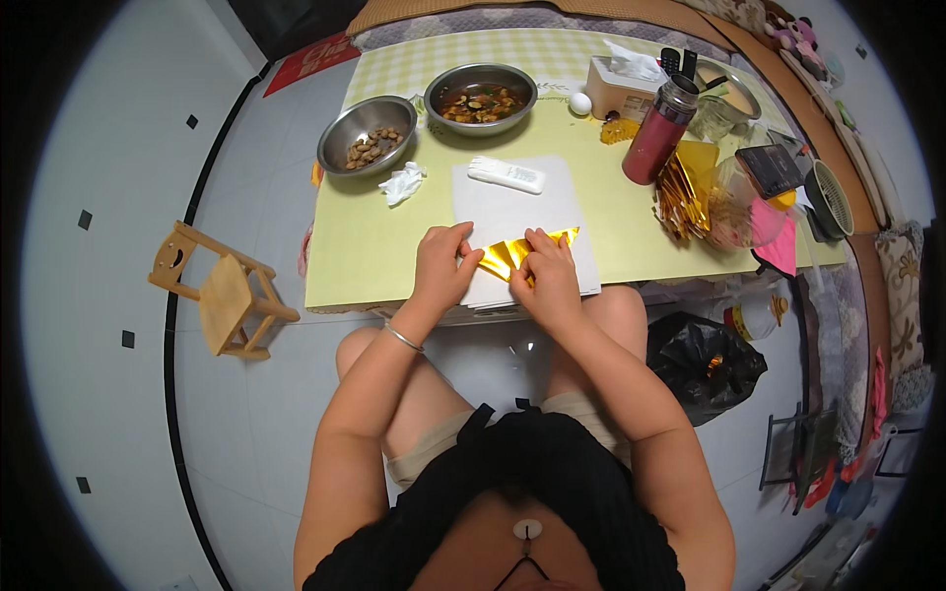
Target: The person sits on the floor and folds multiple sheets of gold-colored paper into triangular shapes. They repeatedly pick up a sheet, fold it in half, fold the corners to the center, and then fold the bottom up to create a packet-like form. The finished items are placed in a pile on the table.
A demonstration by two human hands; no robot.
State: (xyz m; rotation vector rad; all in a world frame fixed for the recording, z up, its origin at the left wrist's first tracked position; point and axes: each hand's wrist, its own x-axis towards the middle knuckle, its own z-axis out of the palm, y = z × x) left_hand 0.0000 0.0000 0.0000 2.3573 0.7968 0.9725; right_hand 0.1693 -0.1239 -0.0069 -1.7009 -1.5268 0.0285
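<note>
A shiny gold foil sheet (504, 258), folded into a pointed, roughly triangular shape, lies between my hands near the table's front edge. My left hand (446, 262) has its thumb and fingers closed at the foil's left end. Fingers bent, my right hand (549, 279) presses and pinches the foil on its right side; a tip of gold pokes out beyond the fingers. Beneath is a stack of white paper (532, 212). On its far part rests a long white plastic object (506, 174) whose kind I cannot make out.
Farther back stand a metal bowl of nuts (367, 148), a bowl of food in dark liquid (481, 102) and crumpled tissue (402, 184). A red thermos (658, 133) and stacked gold foil (688, 187) are right. A black bag (702, 366) and small wooden chair (227, 295) flank the table.
</note>
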